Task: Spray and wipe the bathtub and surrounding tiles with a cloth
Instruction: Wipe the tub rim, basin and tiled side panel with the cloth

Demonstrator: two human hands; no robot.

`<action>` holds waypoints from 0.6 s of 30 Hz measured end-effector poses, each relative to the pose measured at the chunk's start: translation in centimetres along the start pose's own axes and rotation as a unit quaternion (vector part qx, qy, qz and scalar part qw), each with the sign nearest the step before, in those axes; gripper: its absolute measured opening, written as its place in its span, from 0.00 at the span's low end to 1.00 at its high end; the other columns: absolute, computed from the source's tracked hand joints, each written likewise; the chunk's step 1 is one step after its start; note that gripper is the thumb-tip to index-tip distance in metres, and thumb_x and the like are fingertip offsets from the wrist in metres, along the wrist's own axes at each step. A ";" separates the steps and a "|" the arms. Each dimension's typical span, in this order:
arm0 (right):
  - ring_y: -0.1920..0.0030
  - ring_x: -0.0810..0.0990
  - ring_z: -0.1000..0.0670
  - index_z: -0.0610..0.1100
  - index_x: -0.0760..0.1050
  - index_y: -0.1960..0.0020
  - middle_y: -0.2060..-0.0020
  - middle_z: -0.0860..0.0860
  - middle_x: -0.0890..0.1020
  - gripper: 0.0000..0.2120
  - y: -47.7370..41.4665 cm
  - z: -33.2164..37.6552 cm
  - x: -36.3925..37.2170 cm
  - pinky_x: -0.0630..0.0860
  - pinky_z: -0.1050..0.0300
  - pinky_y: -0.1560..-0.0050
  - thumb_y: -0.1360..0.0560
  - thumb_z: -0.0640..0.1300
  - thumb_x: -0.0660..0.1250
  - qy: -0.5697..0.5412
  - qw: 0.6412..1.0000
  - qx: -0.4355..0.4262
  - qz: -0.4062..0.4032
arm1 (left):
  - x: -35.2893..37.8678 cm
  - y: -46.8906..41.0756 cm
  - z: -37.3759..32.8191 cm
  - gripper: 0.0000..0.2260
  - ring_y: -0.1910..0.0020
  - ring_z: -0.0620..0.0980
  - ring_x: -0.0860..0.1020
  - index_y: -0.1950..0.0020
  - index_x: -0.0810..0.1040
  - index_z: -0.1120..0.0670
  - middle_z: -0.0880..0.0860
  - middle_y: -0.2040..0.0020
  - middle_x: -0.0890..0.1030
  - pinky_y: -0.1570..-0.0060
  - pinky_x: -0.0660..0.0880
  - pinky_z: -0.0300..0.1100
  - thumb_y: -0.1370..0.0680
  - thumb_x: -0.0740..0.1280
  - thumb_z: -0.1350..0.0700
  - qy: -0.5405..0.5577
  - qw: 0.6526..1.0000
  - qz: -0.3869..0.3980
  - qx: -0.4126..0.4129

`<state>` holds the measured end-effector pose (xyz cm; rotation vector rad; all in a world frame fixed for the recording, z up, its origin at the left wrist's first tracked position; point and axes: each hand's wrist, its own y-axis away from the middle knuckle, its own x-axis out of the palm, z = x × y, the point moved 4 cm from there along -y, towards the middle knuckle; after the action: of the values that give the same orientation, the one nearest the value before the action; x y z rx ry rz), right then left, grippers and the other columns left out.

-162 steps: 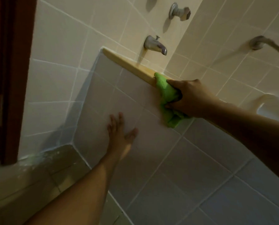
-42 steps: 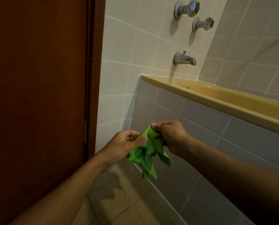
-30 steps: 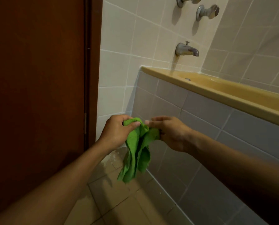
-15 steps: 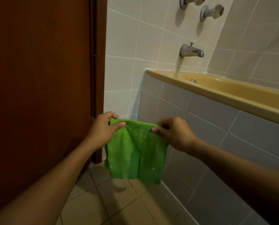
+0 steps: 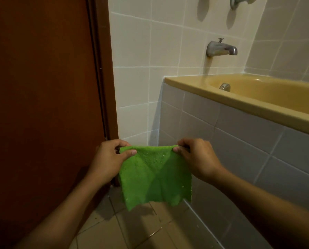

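- Filling the left of the view, from 7 to 11 o'clock, is a dark red-brown door, shut against its frame.
- Running from 1 o'clock down to 4 o'clock is a mustard-yellow tub; only its near rim and part of its basin show.
- Below the rim, from 3 to 5 o'clock, the tub's front is faced with grey tiles.
- Behind the tub, at 12 to 2 o'clock, pale wall tiles meet in a corner.
- At 6 o'clock the floor is beige tile, in shadow.
- Two bare forearms reach in from 7 and 4 o'clock toward the centre.
- At the centre, slightly toward 6 o'clock, a green cloth hangs spread flat in the air, in front of the tub's front, clear of the floor; its lower edge is ragged.
- The left hand is closed on the cloth's upper left corner, thumb on the near face.
- The right hand pinches the upper right corner the same way.
- At 1 o'clock a metal spout juts from the wall above the tub.
- Inside the basin, below the spout, sits a small metal fitting.
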<state>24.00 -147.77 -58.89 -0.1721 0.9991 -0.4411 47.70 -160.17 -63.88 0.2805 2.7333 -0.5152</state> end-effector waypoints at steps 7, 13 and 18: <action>0.64 0.79 0.57 0.48 0.82 0.61 0.67 0.55 0.82 0.08 -2.2 -1.5 -0.6 0.69 0.62 0.63 0.24 0.49 0.73 -0.067 0.997 0.007 -0.049 | 0.3 -0.8 -4.6 0.08 0.60 0.39 0.82 0.60 0.84 0.41 0.41 0.61 0.85 0.57 0.81 0.41 0.30 0.81 0.53 -0.106 0.994 -0.019 0.020; 0.58 0.82 0.57 0.49 0.86 0.55 0.60 0.57 0.84 0.01 -3.8 2.7 -8.4 0.77 0.59 0.54 0.25 0.46 0.75 -0.123 0.988 0.056 -0.077 | -3.0 -4.2 -15.1 0.11 0.61 0.37 0.82 0.61 0.82 0.40 0.41 0.62 0.85 0.64 0.73 0.26 0.29 0.80 0.55 -0.127 0.992 0.005 0.015; 0.60 0.83 0.56 0.49 0.86 0.52 0.60 0.56 0.86 0.04 -6.9 8.2 -21.0 0.82 0.48 0.55 0.23 0.42 0.73 -0.144 0.985 0.089 0.012 | -6.7 -6.9 -28.2 0.05 0.57 0.39 0.80 0.54 0.86 0.48 0.42 0.56 0.83 0.56 0.73 0.35 0.27 0.79 0.55 -0.167 0.983 0.030 0.069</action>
<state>19.28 -145.38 -35.92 -0.0601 0.6725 -0.4662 43.78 -156.51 -34.60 0.2823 2.3623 -0.6715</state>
